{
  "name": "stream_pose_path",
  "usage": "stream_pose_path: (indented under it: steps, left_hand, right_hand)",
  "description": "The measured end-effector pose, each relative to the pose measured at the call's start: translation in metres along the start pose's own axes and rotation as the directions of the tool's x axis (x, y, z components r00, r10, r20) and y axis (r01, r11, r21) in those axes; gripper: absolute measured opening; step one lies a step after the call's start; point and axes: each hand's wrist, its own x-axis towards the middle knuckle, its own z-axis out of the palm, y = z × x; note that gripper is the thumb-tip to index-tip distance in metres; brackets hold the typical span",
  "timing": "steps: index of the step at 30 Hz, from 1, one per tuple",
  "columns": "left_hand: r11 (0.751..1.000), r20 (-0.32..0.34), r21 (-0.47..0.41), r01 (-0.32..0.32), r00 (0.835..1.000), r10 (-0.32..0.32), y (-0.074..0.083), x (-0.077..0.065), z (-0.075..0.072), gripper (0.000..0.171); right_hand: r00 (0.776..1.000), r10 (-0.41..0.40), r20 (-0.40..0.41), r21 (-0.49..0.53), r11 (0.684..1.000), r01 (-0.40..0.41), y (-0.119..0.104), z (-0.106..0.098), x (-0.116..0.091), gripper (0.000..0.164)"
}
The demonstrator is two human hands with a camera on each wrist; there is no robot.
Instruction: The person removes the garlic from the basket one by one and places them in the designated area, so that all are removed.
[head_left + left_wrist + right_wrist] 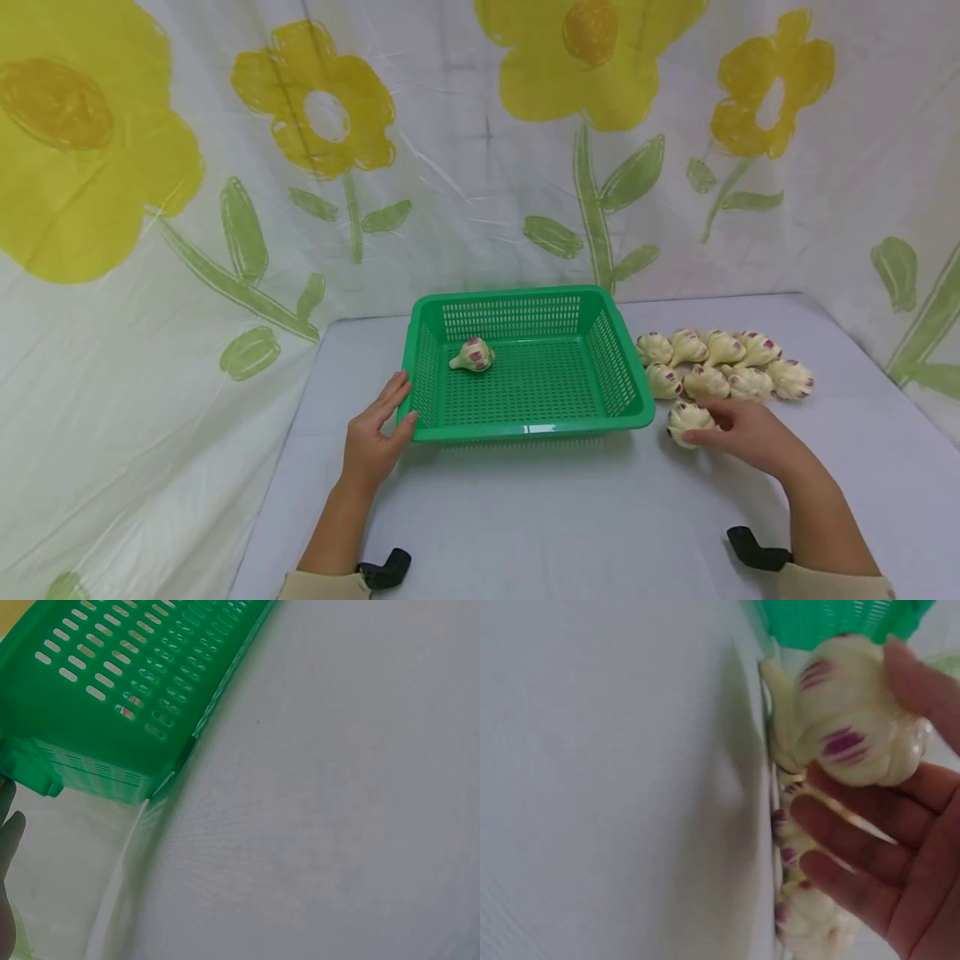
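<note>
My right hand (752, 433) pinches a garlic bulb (687, 423) between thumb and fingers, just right of the green basket's front corner. In the right wrist view this bulb (855, 712), cream with purple streaks, sits between the thumb and forefinger while the other fingers stay spread below. The rectangular plastic basket (525, 432) stands in the middle of the table, with one garlic bulb (476, 355) lying inside at its left. Against the basket's left rim, my left hand (375, 442) rests with its fingers extended and the thumb by the front corner.
Several more garlic bulbs (707, 382) lie in two rows to the right of the basket. A white cloth covers the table (525, 525). Behind it hangs a white curtain (450, 217) printed with yellow flowers.
</note>
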Motion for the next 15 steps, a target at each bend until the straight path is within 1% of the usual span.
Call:
stream_pose_path:
  steps: [5,8,12,15]
  left_hand:
    - [1.0,-0.002,-0.002,-0.001,1.0,0.001,-0.001,-0.001,0.0,0.047]
    - [1.0,0.003,-0.007,0.004,1.0,-0.004,-0.001,-0.001,0.001,0.048]
    - [1.0,0.006,-0.007,0.007,1.0,-0.007,-0.001,-0.001,0.0,0.047]
    - [1.0,0.003,-0.003,0.006,1.0,-0.006,-0.001,-0.001,0.0,0.047]
  right_hand:
    - [1.0,0.023,0.003,-0.043,0.999,-0.023,0.0,0.007,0.005,0.074]
    - [0.999,0.045,0.004,-0.047,0.998,-0.045,-0.002,0.011,0.007,0.069]
    - [0.998,0.054,-0.024,-0.056,0.997,-0.055,-0.003,0.015,0.011,0.065]
    - [0.997,0.058,-0.054,-0.069,0.996,-0.061,-0.003,0.017,0.013,0.069]
